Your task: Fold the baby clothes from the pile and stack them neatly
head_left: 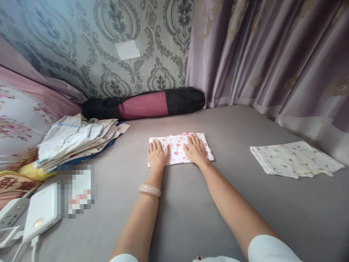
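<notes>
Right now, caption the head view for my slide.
Left hand and right hand rest flat on a folded heart-print cloth on a grey sheet.

blurred: pixelated patch (76, 191), perhaps packaging | edge-cut: power strip (12, 214) | partly covered: folded cloth (177, 145)

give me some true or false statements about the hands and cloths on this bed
Both the left hand and right hand lie flat on the folded white cloth with pink hearts. True.
The pale smooth bangle sits on the right wrist. False: it is on the left wrist.
The folded cream cloth with small prints lies apart from both hands. True.
The long black and pink bag rests on the pile of folded clothes. False: it lies behind the pile.
</notes>
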Demonstrator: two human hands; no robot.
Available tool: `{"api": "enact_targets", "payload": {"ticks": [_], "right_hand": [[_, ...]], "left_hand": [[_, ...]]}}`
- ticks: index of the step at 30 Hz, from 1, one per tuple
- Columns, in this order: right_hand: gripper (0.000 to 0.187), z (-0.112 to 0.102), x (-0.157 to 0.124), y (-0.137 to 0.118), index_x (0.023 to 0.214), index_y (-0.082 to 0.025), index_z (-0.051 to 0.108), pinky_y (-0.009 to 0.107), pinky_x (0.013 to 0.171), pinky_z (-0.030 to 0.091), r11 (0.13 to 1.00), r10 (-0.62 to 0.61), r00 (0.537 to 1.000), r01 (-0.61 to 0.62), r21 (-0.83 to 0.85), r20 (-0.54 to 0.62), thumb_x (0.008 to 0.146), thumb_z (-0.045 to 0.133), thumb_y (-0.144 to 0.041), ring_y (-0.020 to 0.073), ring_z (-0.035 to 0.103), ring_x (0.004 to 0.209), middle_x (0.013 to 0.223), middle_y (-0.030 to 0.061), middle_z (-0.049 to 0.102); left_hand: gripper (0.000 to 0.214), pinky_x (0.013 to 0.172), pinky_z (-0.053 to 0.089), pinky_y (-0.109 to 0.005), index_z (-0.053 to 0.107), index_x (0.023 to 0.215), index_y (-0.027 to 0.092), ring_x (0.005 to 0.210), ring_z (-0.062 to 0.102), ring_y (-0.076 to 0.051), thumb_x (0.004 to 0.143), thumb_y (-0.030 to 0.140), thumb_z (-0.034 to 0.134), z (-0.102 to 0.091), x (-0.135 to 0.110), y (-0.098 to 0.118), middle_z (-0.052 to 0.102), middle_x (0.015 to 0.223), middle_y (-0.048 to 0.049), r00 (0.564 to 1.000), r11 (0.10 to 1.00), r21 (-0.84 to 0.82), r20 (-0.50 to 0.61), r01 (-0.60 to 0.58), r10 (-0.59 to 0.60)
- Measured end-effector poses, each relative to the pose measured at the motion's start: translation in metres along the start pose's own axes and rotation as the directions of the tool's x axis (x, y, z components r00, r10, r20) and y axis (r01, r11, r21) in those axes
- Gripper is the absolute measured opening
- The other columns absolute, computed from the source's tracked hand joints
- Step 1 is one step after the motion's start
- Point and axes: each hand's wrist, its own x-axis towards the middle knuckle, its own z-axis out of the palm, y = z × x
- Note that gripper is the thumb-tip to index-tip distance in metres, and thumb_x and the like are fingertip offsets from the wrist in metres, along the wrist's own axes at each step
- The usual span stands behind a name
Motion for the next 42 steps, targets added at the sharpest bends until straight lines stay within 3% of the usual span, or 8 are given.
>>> {"api": "enact_targets", "payload": {"ticks": [5,12,24,29,33,37,42], "right_hand": [[0.059,-0.001,0.0,0.013,0.149,-0.006,0.035,0.041,0.118,0.014,0.997,0.077,0.997,-0.078,-0.016,-0.028,0.099,0.029,-0.038,0.0269,0.024,0.145,0.157,0.0137,0.031],[0.063,-0.001,0.002,0.012,0.148,0.0,0.033,0.043,0.118,0.012,0.982,0.184,0.983,-0.184,-0.029,-0.027,0.1,0.027,-0.04,0.0287,0.021,0.146,0.156,0.0186,0.03],[0.066,-0.013,-0.004,0.05,0.152,-0.006,0.028,0.04,0.119,0.018,0.998,-0.04,0.993,0.047,-0.051,0.115,0.1,0.02,-0.046,0.0231,0.021,0.147,0.159,0.0124,0.025],[0.065,-0.011,-0.004,0.051,0.151,-0.004,0.029,0.039,0.118,0.019,0.997,-0.04,0.994,0.046,-0.054,0.105,0.1,0.021,-0.044,0.0233,0.021,0.146,0.158,0.0139,0.025],[0.064,-0.014,-0.003,0.048,0.151,-0.005,0.029,0.041,0.119,0.018,0.997,-0.044,0.992,0.051,-0.06,0.115,0.1,0.023,-0.043,0.024,0.021,0.146,0.158,0.0137,0.026],[0.063,-0.019,-0.003,0.041,0.15,-0.004,0.031,0.046,0.119,0.012,0.996,-0.011,0.992,0.022,-0.089,0.127,0.1,0.024,-0.041,0.0257,0.022,0.146,0.157,0.0162,0.028],[0.064,-0.018,-0.004,0.023,0.148,0.001,0.033,0.046,0.119,0.01,0.994,-0.017,0.999,0.02,-0.11,0.028,0.1,0.024,-0.04,0.028,0.023,0.145,0.155,0.0194,0.03]], "left_hand": [[0.067,0.11,0.034,-0.048,0.042,0.143,0.005,0.139,0.037,-0.034,0.095,0.052,0.033,-0.003,0.001,-0.004,0.04,0.15,-0.0222,1.0,1.0,0.007,0.013,0.004,-0.004],[0.067,0.111,0.034,-0.047,0.04,0.144,0.008,0.14,0.035,-0.033,0.096,0.053,0.03,-0.007,-0.001,-0.012,0.038,0.152,-0.0198,0.997,0.999,-0.005,0.063,-0.049,0.05],[0.064,0.118,0.022,-0.045,0.034,0.148,0.011,0.146,0.026,-0.027,0.098,0.051,0.028,-0.016,-0.005,-0.05,0.026,0.158,-0.0155,0.958,0.982,-0.104,0.226,-0.158,0.178],[0.061,0.118,0.022,-0.045,0.036,0.147,0.013,0.145,0.029,-0.026,0.098,0.05,0.028,-0.015,-0.01,-0.059,0.03,0.157,-0.0145,0.96,0.977,-0.097,0.19,-0.189,0.204],[0.058,0.118,0.024,-0.042,0.04,0.144,0.012,0.144,0.031,-0.025,0.098,0.045,0.03,-0.015,-0.016,-0.056,0.036,0.154,-0.013,0.972,0.976,-0.071,0.1,-0.207,0.214],[0.055,0.119,0.022,-0.041,0.043,0.143,0.014,0.143,0.033,-0.023,0.098,0.044,0.03,-0.017,-0.021,-0.054,0.04,0.152,-0.0118,0.946,0.945,-0.049,0.028,-0.322,0.324],[0.055,0.12,0.021,-0.042,0.046,0.141,0.015,0.142,0.035,-0.022,0.098,0.045,0.03,-0.02,-0.022,-0.053,0.045,0.149,-0.0112,0.919,0.919,-0.042,0.031,-0.391,0.393]]}}
